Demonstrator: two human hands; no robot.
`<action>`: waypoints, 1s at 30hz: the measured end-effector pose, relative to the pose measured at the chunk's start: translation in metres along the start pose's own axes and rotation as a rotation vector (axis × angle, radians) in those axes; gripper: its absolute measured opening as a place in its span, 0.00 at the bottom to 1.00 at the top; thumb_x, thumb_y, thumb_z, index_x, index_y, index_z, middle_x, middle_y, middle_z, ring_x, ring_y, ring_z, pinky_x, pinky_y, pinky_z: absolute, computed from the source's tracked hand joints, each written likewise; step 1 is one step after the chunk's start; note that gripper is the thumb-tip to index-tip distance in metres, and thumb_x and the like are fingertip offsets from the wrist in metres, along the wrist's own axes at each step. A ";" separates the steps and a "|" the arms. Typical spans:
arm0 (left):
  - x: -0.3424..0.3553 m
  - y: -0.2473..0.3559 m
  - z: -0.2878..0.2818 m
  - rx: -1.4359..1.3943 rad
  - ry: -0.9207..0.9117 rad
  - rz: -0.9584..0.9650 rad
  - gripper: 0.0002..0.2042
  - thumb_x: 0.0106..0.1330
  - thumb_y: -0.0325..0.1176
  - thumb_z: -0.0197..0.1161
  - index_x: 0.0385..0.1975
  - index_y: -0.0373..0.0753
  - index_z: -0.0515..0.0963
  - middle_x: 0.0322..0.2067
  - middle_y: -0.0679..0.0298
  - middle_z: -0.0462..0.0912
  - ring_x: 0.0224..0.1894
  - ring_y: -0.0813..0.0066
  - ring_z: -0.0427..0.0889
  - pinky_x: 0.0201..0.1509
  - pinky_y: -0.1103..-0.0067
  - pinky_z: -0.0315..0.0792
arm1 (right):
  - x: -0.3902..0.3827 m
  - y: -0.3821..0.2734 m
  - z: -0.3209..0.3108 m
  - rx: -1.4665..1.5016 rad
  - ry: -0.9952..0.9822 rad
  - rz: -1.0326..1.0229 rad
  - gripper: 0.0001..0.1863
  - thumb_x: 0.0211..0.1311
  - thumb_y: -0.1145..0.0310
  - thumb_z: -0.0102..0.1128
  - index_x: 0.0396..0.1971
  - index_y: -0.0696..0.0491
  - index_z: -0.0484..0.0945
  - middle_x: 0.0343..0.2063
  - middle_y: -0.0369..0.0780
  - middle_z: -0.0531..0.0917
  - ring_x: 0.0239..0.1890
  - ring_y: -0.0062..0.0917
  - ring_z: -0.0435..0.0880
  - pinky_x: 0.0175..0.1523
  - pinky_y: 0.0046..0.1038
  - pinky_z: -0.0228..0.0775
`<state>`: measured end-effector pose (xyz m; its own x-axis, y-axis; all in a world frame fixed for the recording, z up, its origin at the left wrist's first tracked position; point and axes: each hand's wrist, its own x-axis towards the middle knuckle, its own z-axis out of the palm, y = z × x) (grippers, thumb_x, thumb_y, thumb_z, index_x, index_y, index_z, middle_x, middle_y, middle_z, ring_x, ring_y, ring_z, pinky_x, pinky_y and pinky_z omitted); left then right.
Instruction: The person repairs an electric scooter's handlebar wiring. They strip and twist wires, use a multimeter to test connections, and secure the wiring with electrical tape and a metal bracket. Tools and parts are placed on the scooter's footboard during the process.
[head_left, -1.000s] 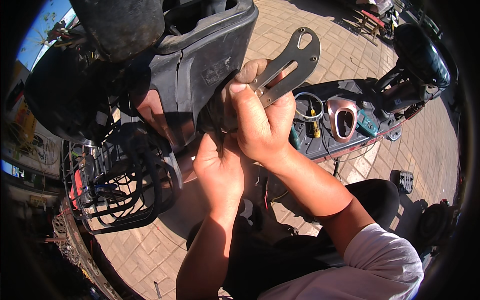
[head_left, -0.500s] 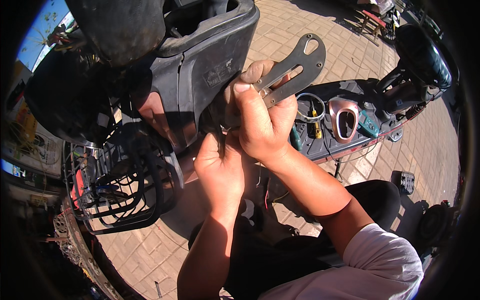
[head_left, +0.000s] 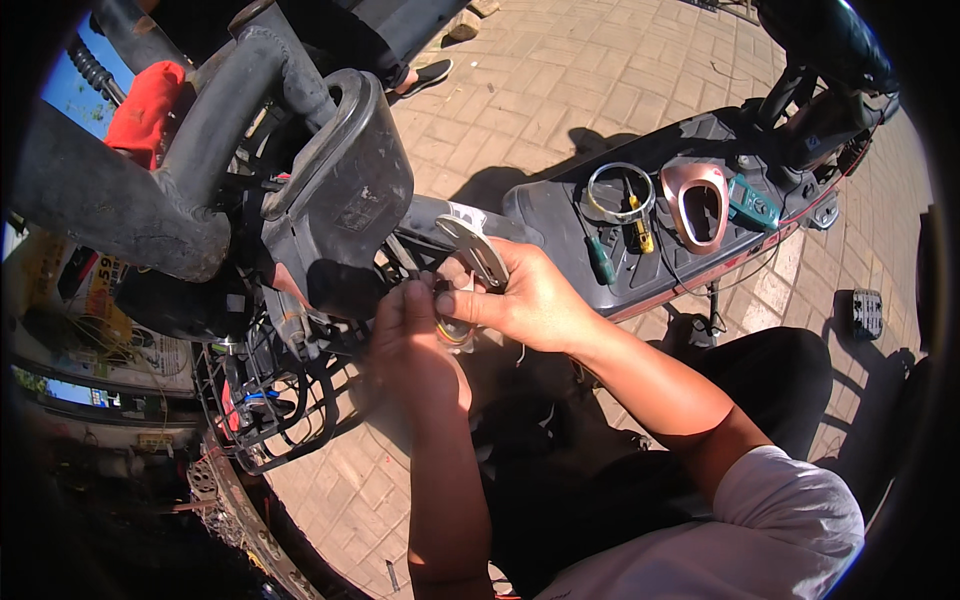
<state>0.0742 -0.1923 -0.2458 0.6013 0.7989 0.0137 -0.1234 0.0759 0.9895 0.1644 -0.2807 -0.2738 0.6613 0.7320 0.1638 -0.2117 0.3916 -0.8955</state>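
Observation:
My right hand is closed on a flat metal plate with slots, held tilted in front of the scooter's black plastic front panel. Its thumb also presses on a small part with coloured wires, partly hidden among the fingers. My left hand is closed on that wired part from the left, just below the plastic panel, and its fingertips touch or nearly touch those of my right hand.
Scooter deck holds a ring, yellow screwdriver, green-handled tool, pinkish trim and teal device. Thick black tubes with a red cloth are upper left, a wire basket below. Another person's shoe stands beyond.
The view has shifted, showing more tubes and another person's foot. My hands have moved lower relative to the panel, the plate now tilted more upright, and coloured wires show between my fingers.

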 end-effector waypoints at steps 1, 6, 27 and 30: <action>0.000 0.003 0.002 0.005 -0.023 -0.021 0.10 0.74 0.34 0.56 0.42 0.33 0.78 0.40 0.61 0.82 0.44 0.74 0.79 0.53 0.77 0.73 | 0.002 -0.002 0.000 -0.059 -0.003 -0.003 0.17 0.50 0.68 0.75 0.35 0.60 0.79 0.28 0.37 0.82 0.34 0.18 0.79 0.42 0.26 0.73; 0.008 -0.006 -0.009 -0.295 -0.183 -0.132 0.11 0.74 0.33 0.53 0.45 0.32 0.76 0.45 0.59 0.80 0.48 0.72 0.78 0.54 0.77 0.72 | 0.002 -0.013 -0.004 -0.320 -0.010 -0.012 0.23 0.47 0.67 0.77 0.41 0.61 0.78 0.33 0.40 0.85 0.37 0.25 0.84 0.43 0.29 0.75; 0.006 -0.011 0.016 0.314 0.067 0.278 0.11 0.72 0.35 0.59 0.33 0.32 0.76 0.31 0.66 0.81 0.34 0.82 0.77 0.39 0.83 0.72 | 0.000 0.007 -0.011 -0.129 0.028 -0.045 0.12 0.62 0.67 0.61 0.36 0.62 0.80 0.24 0.44 0.83 0.30 0.29 0.83 0.38 0.34 0.73; 0.006 -0.002 0.019 0.310 0.043 0.165 0.09 0.70 0.33 0.61 0.34 0.34 0.76 0.32 0.65 0.80 0.34 0.81 0.78 0.39 0.83 0.73 | -0.002 0.009 -0.013 -0.251 0.033 -0.132 0.12 0.61 0.67 0.61 0.37 0.61 0.80 0.25 0.46 0.83 0.30 0.29 0.83 0.38 0.33 0.73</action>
<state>0.0934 -0.1992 -0.2450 0.5585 0.8103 0.1776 0.0336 -0.2360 0.9712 0.1707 -0.2864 -0.2874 0.6951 0.6638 0.2761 0.0600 0.3291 -0.9424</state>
